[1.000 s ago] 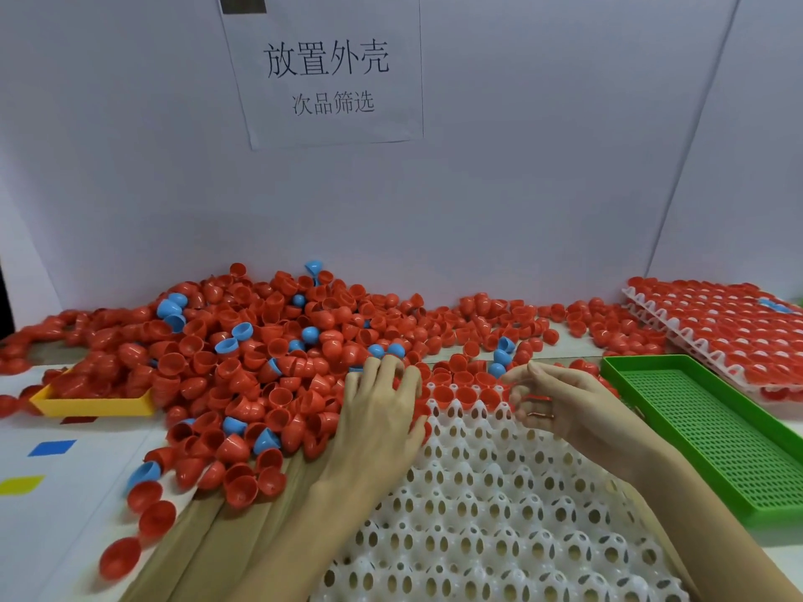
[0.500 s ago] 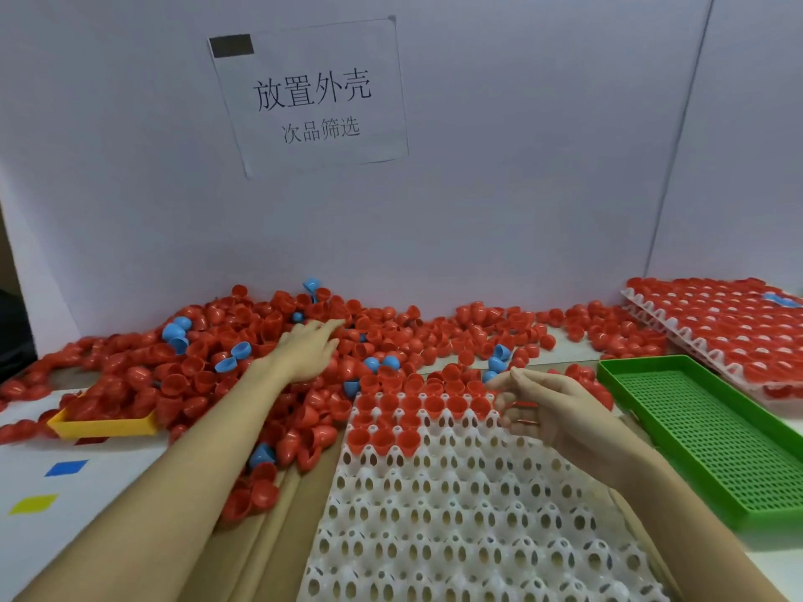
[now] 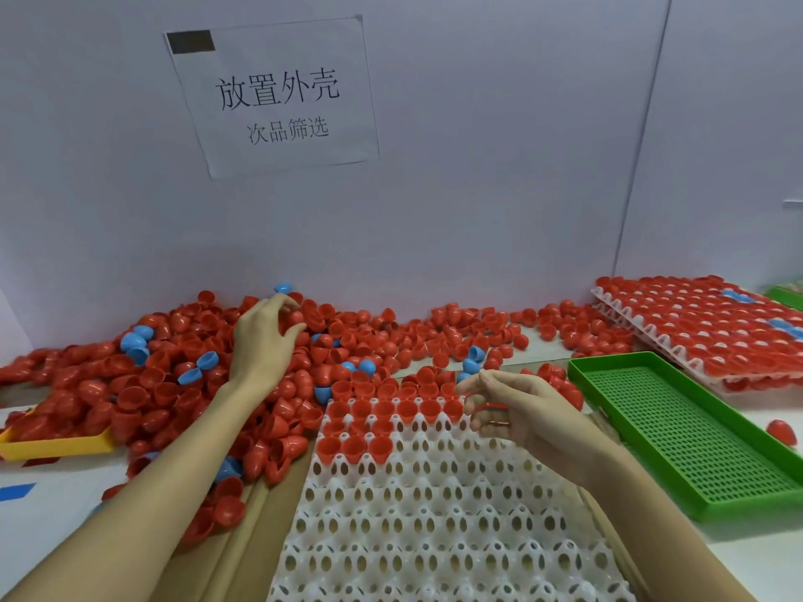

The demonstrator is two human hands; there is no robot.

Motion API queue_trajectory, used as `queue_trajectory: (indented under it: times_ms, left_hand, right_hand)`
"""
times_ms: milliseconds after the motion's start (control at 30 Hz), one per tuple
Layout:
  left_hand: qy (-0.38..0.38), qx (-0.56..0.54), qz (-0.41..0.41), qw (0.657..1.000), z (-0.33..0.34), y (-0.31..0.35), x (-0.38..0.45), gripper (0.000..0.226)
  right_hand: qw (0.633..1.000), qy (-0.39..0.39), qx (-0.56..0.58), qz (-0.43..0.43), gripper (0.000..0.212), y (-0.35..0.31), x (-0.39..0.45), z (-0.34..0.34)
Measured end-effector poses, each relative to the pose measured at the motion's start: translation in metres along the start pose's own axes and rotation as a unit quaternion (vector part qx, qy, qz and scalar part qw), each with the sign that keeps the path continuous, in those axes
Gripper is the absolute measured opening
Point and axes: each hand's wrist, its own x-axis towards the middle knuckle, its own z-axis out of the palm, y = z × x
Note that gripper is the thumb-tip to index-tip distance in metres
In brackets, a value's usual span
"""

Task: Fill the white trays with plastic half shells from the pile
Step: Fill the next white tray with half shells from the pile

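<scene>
The white tray (image 3: 434, 527) in front of the person is only begun: red half shells sit in its far rows, roughly two full rows and three cups of a third, while the many cells nearer the camera stand bare. To the right rear, a stack of filled trays (image 3: 704, 328) looks finished, loaded with red shells and a few blue ones. Plenty of stock remains, since the pile (image 3: 174, 375) of red and blue shells sprawls across the back of the desk (image 3: 43, 506). The left hand (image 3: 265, 336) reaches deep into the pile, fingers curled over red shells, though I cannot tell whether it grips one. The right hand (image 3: 517, 410) hovers at the tray's far right edge, fingers bent around something red, mostly hidden. The tray's near end is cut off by the frame, and how many trays lie in the stack is unclear.
</scene>
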Motion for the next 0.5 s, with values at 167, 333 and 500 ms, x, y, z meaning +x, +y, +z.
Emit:
queue_trajectory:
  times_ms: [167, 333, 500]
  left_hand:
    - [0.033, -0.253, -0.26, 0.931, 0.0, -0.004, -0.016, 0.024]
    - [0.136, -0.445, -0.304, 0.831, -0.021, 0.036, -0.039, 0.017]
    - [0.022, -0.587, -0.341, 0.734, -0.039, 0.092, -0.083, 0.038]
  right_hand:
    - [1.0, 0.002, 0.001, 0.002, 0.042, -0.001, -0.002, 0.001]
    - [1.0, 0.003, -0.009, 0.005, 0.04, -0.003, -0.002, 0.003]
    - [0.998, -0.012, -0.059, -0.02, 0.031, -0.008, -0.008, 0.014]
